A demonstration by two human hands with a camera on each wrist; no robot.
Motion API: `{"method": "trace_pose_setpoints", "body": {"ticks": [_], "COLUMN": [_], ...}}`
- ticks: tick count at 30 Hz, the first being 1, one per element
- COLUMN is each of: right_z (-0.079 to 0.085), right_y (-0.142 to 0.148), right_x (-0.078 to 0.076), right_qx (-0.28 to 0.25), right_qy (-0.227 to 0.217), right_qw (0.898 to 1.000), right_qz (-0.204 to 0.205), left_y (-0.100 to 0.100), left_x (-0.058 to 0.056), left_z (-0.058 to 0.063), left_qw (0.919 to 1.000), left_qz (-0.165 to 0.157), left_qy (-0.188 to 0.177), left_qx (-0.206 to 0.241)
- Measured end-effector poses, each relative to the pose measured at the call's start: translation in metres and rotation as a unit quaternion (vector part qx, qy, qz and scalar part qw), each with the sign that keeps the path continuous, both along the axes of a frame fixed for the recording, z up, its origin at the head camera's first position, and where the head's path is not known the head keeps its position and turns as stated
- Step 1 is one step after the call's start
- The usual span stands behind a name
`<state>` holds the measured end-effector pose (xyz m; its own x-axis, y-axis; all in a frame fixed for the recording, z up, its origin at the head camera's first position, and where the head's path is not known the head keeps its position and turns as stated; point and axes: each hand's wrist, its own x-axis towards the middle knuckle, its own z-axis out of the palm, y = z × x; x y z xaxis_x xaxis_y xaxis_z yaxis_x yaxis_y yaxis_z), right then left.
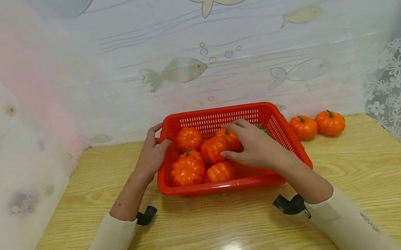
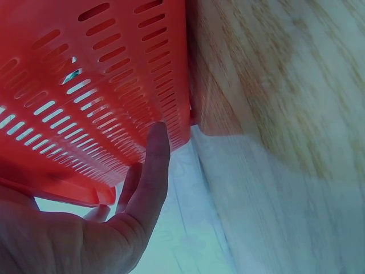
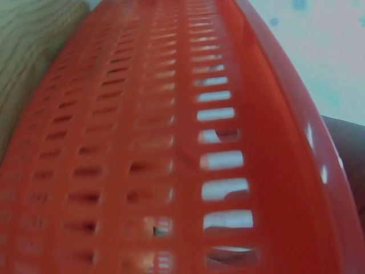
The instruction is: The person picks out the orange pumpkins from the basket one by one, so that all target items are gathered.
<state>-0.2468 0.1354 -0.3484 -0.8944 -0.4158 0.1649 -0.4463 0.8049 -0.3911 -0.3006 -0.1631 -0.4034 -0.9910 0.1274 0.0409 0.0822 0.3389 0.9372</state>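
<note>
A red plastic basket (image 1: 230, 185) with slotted walls stands on the wooden table and holds several orange toy pumpkins (image 1: 187, 172). My left hand (image 1: 151, 155) grips its left rim; in the left wrist view, fingers (image 2: 157, 165) lie along the outer wall. Reaching in over the near side, my right hand (image 1: 253, 145) holds a small pumpkin (image 1: 229, 138) between fingers and thumb. Another pumpkin (image 1: 214, 151) lies against it, near the thumb. The right wrist view is mostly filled by the basket's slotted wall (image 3: 182, 131), which hides the grasp.
Two more orange pumpkins, one (image 1: 303, 127) close to the basket's right side and one (image 1: 330, 123) beyond it, sit on the table (image 1: 218, 228). Behind the basket rises a fish-patterned curtain (image 1: 170, 37). A green stem (image 1: 262, 128) shows inside, right of my hand.
</note>
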Motion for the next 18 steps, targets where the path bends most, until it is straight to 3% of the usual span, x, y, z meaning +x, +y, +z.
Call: {"method": "trace_pose_setpoints", "body": {"ticks": [10, 18], "right_z": [-0.01, -0.014], "right_y": [-0.025, -0.028], "right_x": [-0.004, -0.003], "right_qx": [0.043, 0.056], "right_qy": [-0.031, -0.044], "right_qw": [0.999, 0.997], "right_qz": [0.005, 0.006], "left_y": [0.001, 0.002], "left_x": [0.001, 0.001], "left_z": [0.001, 0.002], "left_qw": [1.0, 1.0], "left_qz": [0.003, 0.003], "left_qy": [-0.005, -0.001], "left_qx": [-0.005, -0.006]}}
